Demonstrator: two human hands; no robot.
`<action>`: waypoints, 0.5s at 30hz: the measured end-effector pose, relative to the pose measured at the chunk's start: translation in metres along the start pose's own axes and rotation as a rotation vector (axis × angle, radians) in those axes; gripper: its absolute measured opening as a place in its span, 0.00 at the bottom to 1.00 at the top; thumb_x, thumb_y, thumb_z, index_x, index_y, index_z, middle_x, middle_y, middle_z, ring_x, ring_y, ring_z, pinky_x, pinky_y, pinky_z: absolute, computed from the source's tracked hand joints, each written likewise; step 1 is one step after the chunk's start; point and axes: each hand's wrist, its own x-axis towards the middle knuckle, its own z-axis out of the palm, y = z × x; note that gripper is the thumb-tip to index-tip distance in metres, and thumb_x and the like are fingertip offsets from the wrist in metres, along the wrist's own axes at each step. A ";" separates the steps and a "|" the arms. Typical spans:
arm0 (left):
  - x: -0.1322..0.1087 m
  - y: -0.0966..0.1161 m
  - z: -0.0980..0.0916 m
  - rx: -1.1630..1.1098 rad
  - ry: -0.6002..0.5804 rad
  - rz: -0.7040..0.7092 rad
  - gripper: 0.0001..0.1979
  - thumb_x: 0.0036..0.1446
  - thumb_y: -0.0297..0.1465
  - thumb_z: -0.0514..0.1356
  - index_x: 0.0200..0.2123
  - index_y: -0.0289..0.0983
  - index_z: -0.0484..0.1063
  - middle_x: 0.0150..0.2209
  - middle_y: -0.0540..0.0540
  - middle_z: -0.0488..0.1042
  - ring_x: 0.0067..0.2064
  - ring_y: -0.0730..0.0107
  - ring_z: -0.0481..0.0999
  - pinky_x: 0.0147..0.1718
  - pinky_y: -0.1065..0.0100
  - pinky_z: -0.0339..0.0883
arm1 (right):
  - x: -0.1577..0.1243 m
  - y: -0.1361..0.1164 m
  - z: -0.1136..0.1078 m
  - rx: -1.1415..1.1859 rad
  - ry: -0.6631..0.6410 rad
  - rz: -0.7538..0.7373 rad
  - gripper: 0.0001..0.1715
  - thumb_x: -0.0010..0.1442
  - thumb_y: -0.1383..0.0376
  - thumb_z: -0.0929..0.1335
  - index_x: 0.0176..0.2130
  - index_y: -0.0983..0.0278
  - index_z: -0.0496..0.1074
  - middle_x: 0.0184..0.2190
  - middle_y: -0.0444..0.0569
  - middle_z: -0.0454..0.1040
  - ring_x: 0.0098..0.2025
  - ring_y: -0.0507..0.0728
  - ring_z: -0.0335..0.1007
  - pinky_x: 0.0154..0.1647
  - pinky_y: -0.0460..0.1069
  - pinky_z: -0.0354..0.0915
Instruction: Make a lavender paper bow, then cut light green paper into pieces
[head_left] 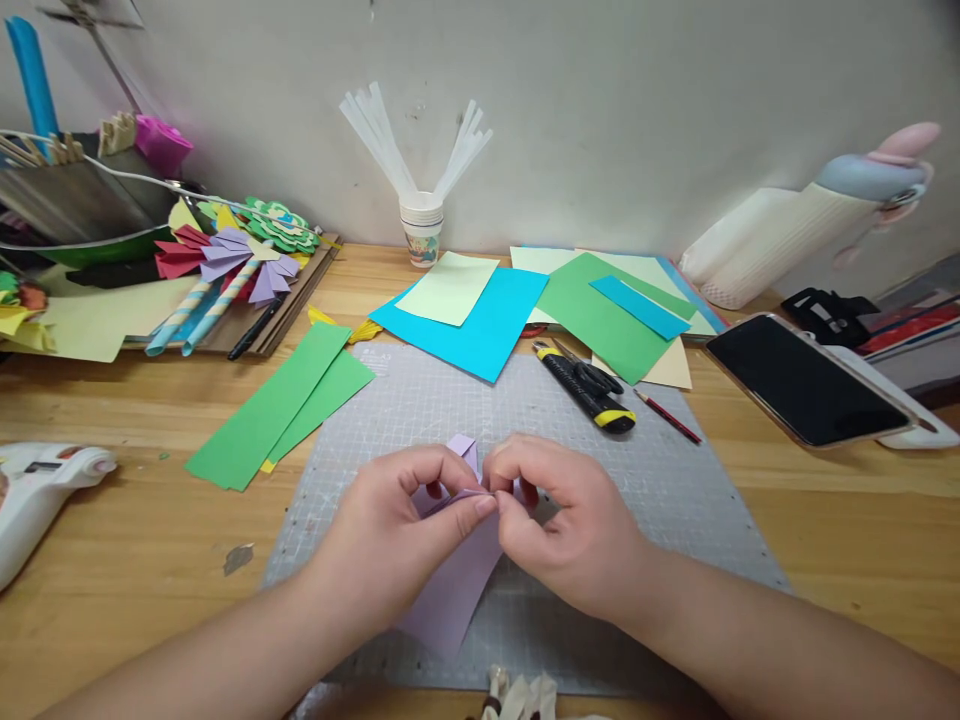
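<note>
My left hand [397, 525] and my right hand [566, 525] meet over a grey cutting mat [675, 500]. Both pinch a strip of lilac paper [450, 590] that is being pleated, fingertips touching at its folded top edge. A small folded end of the paper sticks up behind my fingers. The rest of the strip lies flat on the mat towards me.
Green paper strips [281, 405] lie left of the mat. Blue [480, 320] and green sheets [600, 315], a utility knife [589, 390], scissors and a pencil [667, 415] sit behind it. A glue gun [41, 490] is far left, a phone [802, 380] right, a cup of glue sticks [420, 235] at the wall.
</note>
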 end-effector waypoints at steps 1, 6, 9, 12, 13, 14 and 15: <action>-0.001 -0.001 0.001 -0.012 0.005 0.039 0.08 0.49 0.35 0.64 0.22 0.39 0.72 0.26 0.50 0.76 0.31 0.68 0.73 0.34 0.67 0.66 | 0.000 -0.001 0.000 -0.016 0.014 -0.021 0.08 0.49 0.75 0.63 0.25 0.61 0.62 0.24 0.41 0.66 0.27 0.50 0.60 0.27 0.47 0.57; -0.003 -0.002 -0.005 -0.088 0.106 0.164 0.08 0.51 0.33 0.65 0.23 0.39 0.72 0.27 0.51 0.74 0.33 0.71 0.73 0.35 0.68 0.65 | 0.003 -0.001 -0.004 -0.048 0.091 -0.040 0.08 0.47 0.74 0.61 0.23 0.61 0.60 0.23 0.42 0.65 0.25 0.51 0.59 0.26 0.48 0.56; 0.000 0.000 -0.013 -0.206 0.225 0.149 0.07 0.51 0.32 0.67 0.24 0.40 0.71 0.28 0.53 0.73 0.33 0.74 0.71 0.32 0.72 0.64 | 0.009 0.005 -0.010 -0.020 0.181 0.046 0.08 0.45 0.74 0.62 0.22 0.61 0.60 0.23 0.43 0.65 0.26 0.52 0.60 0.26 0.48 0.57; 0.004 -0.001 -0.015 -0.362 0.250 0.059 0.10 0.48 0.34 0.68 0.23 0.39 0.71 0.27 0.53 0.72 0.31 0.75 0.69 0.28 0.74 0.62 | 0.011 0.009 -0.013 0.198 0.213 0.149 0.07 0.49 0.72 0.62 0.24 0.61 0.61 0.26 0.45 0.66 0.27 0.52 0.62 0.25 0.48 0.58; 0.005 -0.002 -0.014 -0.397 0.220 0.008 0.11 0.48 0.34 0.69 0.23 0.38 0.70 0.27 0.53 0.72 0.29 0.75 0.68 0.26 0.74 0.61 | 0.011 0.009 -0.013 0.299 0.175 0.169 0.05 0.52 0.70 0.62 0.26 0.61 0.63 0.27 0.45 0.67 0.27 0.52 0.63 0.24 0.47 0.59; 0.006 -0.003 -0.012 -0.424 0.182 -0.043 0.12 0.47 0.35 0.69 0.23 0.38 0.70 0.26 0.52 0.72 0.28 0.75 0.67 0.26 0.74 0.61 | 0.009 0.009 -0.012 0.382 0.122 0.185 0.03 0.55 0.68 0.62 0.30 0.61 0.65 0.28 0.45 0.68 0.27 0.52 0.64 0.24 0.47 0.60; 0.006 -0.005 -0.010 -0.445 0.145 -0.084 0.12 0.46 0.36 0.69 0.23 0.37 0.69 0.26 0.52 0.71 0.27 0.75 0.67 0.25 0.73 0.60 | 0.007 0.007 -0.011 0.427 0.069 0.190 0.02 0.57 0.66 0.63 0.33 0.61 0.66 0.29 0.45 0.68 0.27 0.52 0.64 0.24 0.47 0.60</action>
